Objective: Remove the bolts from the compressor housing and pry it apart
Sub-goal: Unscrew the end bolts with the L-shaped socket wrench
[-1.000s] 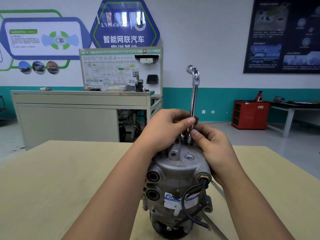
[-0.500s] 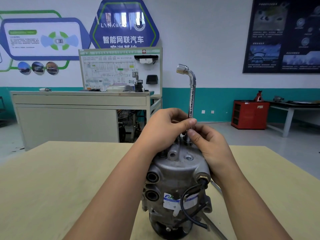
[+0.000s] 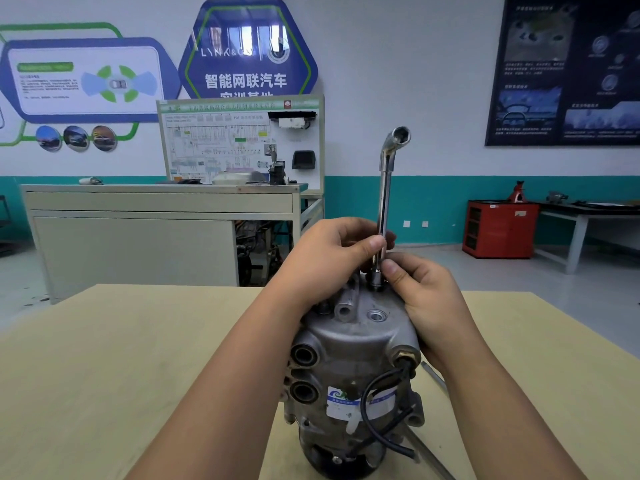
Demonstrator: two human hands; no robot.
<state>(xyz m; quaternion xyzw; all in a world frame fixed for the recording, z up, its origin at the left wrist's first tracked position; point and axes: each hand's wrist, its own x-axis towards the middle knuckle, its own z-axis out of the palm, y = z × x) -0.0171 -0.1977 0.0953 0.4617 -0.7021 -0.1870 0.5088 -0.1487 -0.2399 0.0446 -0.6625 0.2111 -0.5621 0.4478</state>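
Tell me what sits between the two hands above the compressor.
Head view: an upright chrome socket wrench stands between left hand and right hand, both pinching its shaft, its lower end on the compressor housing.

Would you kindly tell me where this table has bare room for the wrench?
The table is bare from its left edge to the left arm, and from the right arm to its right edge. Crowded: around the compressor, where a metal bar lies at its right.

Bright, even indoor light; sharp focus, wide-angle edge bending.
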